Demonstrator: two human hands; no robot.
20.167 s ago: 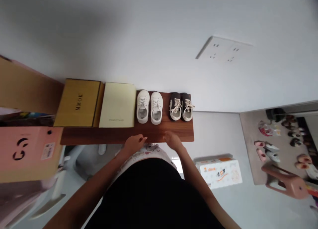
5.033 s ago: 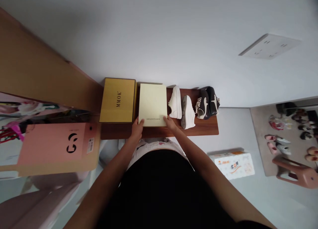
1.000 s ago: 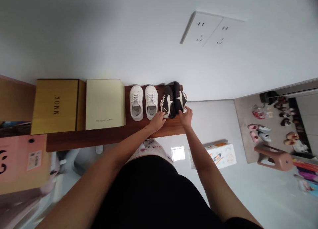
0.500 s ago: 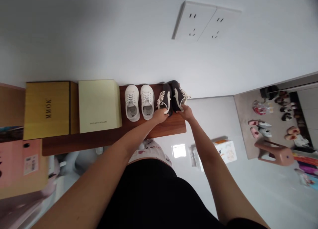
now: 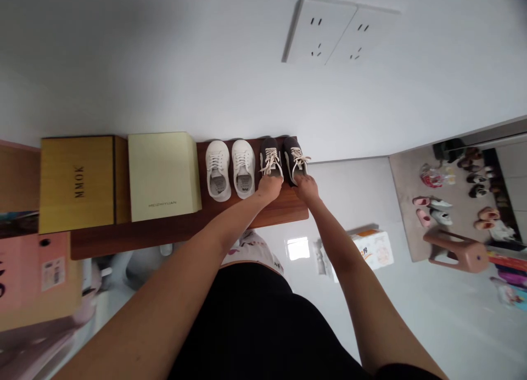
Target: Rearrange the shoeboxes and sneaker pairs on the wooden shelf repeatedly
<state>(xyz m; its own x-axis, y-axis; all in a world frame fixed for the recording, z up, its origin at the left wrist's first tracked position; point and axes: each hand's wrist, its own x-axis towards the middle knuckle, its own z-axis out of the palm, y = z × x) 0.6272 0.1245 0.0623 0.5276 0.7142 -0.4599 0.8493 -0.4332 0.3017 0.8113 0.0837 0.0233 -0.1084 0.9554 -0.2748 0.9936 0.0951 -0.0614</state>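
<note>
Two dark brown sneakers with cream laces stand side by side at the right end of a wooden shelf (image 5: 284, 210), toes to the wall. My left hand (image 5: 270, 188) is closed on the heel of the left dark sneaker (image 5: 269, 152). At the heel of the right dark sneaker (image 5: 293, 154) is my right hand (image 5: 307, 189), its fingers bent into the shoe opening. Both hands cover the heels. Just left of them sit a white sneaker (image 5: 244, 155) and its mate, another white sneaker (image 5: 217, 156), toes also facing the wall.
A pale yellow box (image 5: 162, 174) and a gold box (image 5: 78, 182) occupy the shelf's left part. A pink box (image 5: 35, 270) lies lower left. On the wall is a double socket (image 5: 341, 31). To the right, a brown stool (image 5: 457, 251) stands near several shoes on a mat (image 5: 405, 215).
The dark sneakers have turned from leaning on their sides to upright, with a gap now between them. Both hands have stayed at the heels.
</note>
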